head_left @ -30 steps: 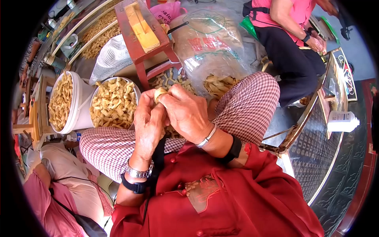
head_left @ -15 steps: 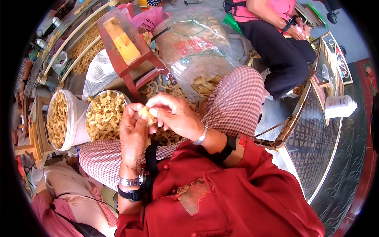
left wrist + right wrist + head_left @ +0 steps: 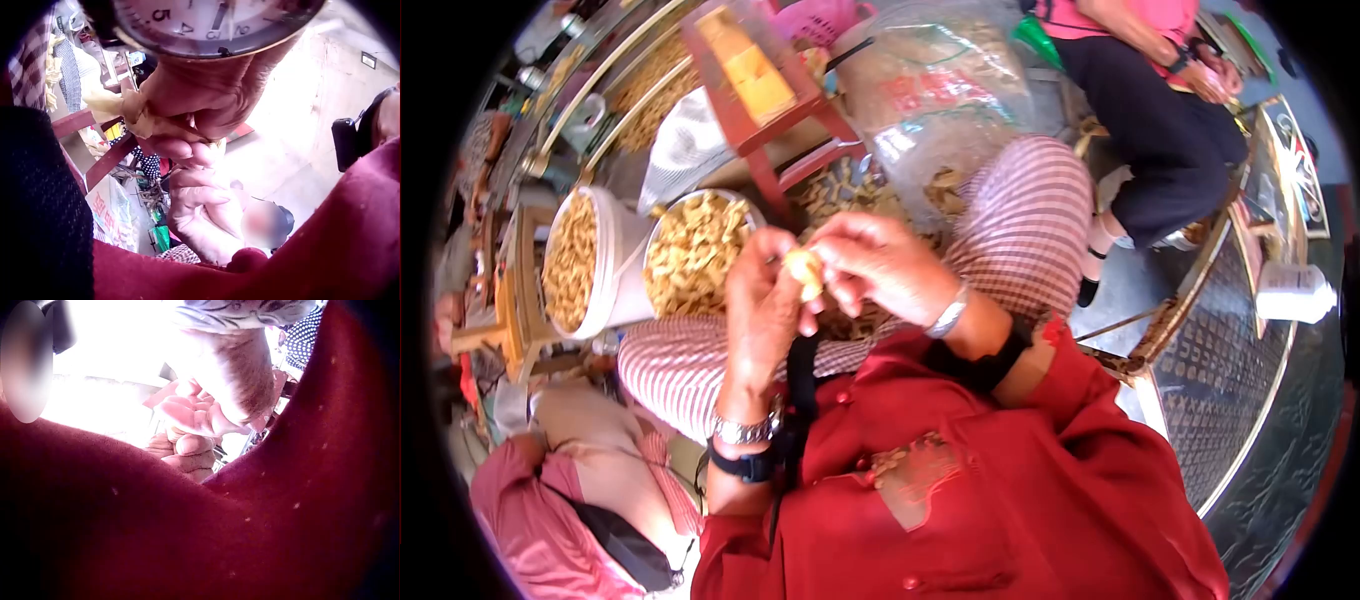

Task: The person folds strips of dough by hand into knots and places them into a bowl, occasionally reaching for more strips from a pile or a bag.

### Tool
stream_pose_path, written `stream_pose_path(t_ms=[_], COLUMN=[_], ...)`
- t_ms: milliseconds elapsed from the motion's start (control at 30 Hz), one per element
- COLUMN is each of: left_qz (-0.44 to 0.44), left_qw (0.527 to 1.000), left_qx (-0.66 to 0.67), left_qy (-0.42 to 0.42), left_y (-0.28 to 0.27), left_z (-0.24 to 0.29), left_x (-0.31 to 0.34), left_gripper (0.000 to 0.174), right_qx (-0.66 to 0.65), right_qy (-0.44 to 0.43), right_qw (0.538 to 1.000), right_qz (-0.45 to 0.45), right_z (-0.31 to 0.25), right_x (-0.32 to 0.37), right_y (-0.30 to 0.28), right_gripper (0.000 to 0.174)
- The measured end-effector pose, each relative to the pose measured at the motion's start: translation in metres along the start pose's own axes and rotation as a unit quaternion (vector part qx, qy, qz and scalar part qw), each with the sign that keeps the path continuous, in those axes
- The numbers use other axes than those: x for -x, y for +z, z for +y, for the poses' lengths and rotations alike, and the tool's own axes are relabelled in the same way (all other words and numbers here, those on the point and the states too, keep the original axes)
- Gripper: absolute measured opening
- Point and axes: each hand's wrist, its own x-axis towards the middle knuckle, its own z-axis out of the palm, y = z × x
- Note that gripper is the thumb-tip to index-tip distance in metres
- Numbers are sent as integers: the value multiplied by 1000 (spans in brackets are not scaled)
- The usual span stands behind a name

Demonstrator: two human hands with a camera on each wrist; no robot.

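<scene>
— "While left hand (image 3: 757, 305) pinches the pale strip (image 3: 804, 270), right hand (image 3: 892, 272)?"
— "Pinching too; strip sits between them. Knotted pieces (image 3: 695, 255) left of left hand, red stool (image 3: 785, 130) beyond both, checked knee (image 3: 1032, 205) right."

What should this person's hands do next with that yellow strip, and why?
Probably a gentle pull by the right hand to snug the yellow strip, while the left hand steadies it: the strip looks bunched where the hands meet, and the left wrist view shows a loose end sticking out beside the left hand.
</scene>
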Motion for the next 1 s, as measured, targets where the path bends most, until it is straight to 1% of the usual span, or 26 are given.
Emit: stream_pose_path(t_ms=[33, 100, 167, 233, 267, 400, 500, 533, 633, 667, 767, 800, 900, 933, 1000], left_qz=[-5, -20, -66, -88, -67, -83, -80, -82, -89, -99, -115, -131, -148, -149, -143], left_qw=[1000, 1000, 995, 992, 994, 992, 991, 990, 988, 987, 988, 986, 987, 982, 989], left_qx=[3, 24, 77, 86, 88, 100, 111, 116, 129, 126, 107, 99, 54, 92, 3], left_qy=[-3, 2, 20, 10, 7, -2, 4, 1, -8, -3, 0, 2, -39, -74, -42], left_y=[2, 3, -1, -6, -4, -10, -9, -8, -8, -7, -9, -11, -14, -15, -15], left_z=[1, -3, -8, -8, -6, -6, -7, -6, -2, 2, 2, 1, 2, 2, 3], left_x=[-1, -4, -4, -4, -3, -2, -1, 0, 1, 2, 7, 9, 13, 16, 21], left_gripper=[16, 18, 25, 26, 26, 26, 25, 24, 20, 15, 14, 17, 21, 26, 28], right_qx=[-21, -53, -46, -38, -28, 23, 27, 35, 14, 17, 15, 27, 62, 56, 67], right_qy=[3, 3, -5, -5, -6, -8, -20, -31, -48, -49, -49, -67, -121, -140, -154], right_qw=[1000, 998, 998, 999, 999, 998, 998, 998, 999, 999, 998, 996, 984, 980, 974], right_qz=[10, -16, -38, -32, -33, -49, -49, -28, -18, 1, 43, 60, 111, 127, 151], right_z=[1, 4, 3, -2, -4, -4, 2, 5, 6, 6, 5, 5, 7, 7, 4], right_x=[1, 2, 4, 5, 6, 4, 2, 2, 2, 2, 2, 2, 1, 0, 1], right_y=[-2, -8, -9, -4, -1, 1, -2, -1, -2, -2, 0, -1, -4, -6, -10], right_gripper=[21, 20, 19, 17, 17, 13, 13, 12, 11, 11, 12, 12, 11, 10, 10])
